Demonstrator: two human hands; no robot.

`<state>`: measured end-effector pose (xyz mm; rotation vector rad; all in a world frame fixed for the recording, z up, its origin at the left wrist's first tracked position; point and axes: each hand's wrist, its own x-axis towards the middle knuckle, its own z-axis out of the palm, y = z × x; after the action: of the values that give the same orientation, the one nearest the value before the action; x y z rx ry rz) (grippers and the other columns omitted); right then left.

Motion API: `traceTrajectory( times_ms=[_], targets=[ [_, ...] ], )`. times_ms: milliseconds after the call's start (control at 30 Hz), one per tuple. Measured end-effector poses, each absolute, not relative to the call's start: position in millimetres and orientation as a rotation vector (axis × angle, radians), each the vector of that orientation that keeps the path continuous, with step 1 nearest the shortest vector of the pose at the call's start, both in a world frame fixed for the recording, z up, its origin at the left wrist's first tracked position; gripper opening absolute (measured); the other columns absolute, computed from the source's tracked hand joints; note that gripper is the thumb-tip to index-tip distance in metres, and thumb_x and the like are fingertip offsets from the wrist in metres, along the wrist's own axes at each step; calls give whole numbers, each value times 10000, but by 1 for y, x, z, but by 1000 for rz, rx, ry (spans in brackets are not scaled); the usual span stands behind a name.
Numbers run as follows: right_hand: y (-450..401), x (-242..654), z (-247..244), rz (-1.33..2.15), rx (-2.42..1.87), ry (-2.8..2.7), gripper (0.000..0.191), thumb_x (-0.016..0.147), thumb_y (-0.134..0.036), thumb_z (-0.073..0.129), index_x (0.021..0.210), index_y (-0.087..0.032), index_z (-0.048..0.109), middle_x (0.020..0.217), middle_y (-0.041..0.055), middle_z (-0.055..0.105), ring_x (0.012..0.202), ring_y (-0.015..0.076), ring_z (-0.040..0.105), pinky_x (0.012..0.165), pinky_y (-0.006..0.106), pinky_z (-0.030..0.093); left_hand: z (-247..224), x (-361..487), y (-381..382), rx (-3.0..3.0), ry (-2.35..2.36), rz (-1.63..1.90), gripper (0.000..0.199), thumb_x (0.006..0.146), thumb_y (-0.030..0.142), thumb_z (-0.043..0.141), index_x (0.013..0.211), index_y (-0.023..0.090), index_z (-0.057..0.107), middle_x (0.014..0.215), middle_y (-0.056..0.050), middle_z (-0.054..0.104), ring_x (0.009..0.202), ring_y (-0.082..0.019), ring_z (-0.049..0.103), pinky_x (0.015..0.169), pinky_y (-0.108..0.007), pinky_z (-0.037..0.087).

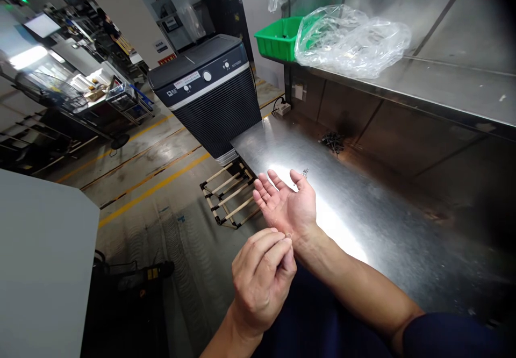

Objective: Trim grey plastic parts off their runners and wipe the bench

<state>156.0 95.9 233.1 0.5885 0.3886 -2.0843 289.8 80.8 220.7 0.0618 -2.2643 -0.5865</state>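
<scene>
My right hand (288,205) is held palm up over the steel table, fingers spread and the palm bare. My left hand (262,277) is closed, back upward, just below it by the right wrist. Its thumb and fingertips pinch together at a tiny pale, loop-like thing (288,235), too small to name. Just past my right thumb, a few small shiny metal pieces (305,172) lie on the bright steel tabletop (342,229).
A pile of small dark parts (332,142) lies farther back on the table. On the shelf above are a green bin (278,41) and clear plastic bags (355,41). A black air cooler (209,94) and a pipe rack (229,194) stand beyond the table's left edge.
</scene>
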Motion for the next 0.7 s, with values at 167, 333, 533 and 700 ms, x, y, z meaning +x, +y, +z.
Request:
traceTrajectory(
  times_ms=[167,333,533,700],
  targets=[
    [98,154,234,-2136,550,423,351,913,-473,453,885,-187,654,860,51,727,820,161,680,738,266,543,229,291,84,238,-2265,-913,289,847,23,687,1094,171,661,1061,-47,705,1035,-144,674,954,-266,571],
    [97,158,234,-2129,484,461,347,929,-435,438,874,-176,662,867,47,727,805,158,680,722,259,545,239,293,80,399,-2304,-1105,183,880,118,702,1031,222,685,1018,7,684,976,-96,660,906,-188,530],
    [95,163,231,-2105,436,507,320,928,-404,456,871,-170,667,871,45,721,802,153,677,712,249,536,247,293,75,510,-2359,-1222,106,879,149,715,926,243,704,963,39,679,916,-78,655,855,-172,508],
    [94,167,230,-2103,412,520,313,926,-397,460,870,-168,666,878,42,716,811,149,673,720,246,528,246,295,72,532,-2356,-1267,89,880,147,711,871,235,707,910,43,679,868,-77,649,824,-180,503]
  ],
)
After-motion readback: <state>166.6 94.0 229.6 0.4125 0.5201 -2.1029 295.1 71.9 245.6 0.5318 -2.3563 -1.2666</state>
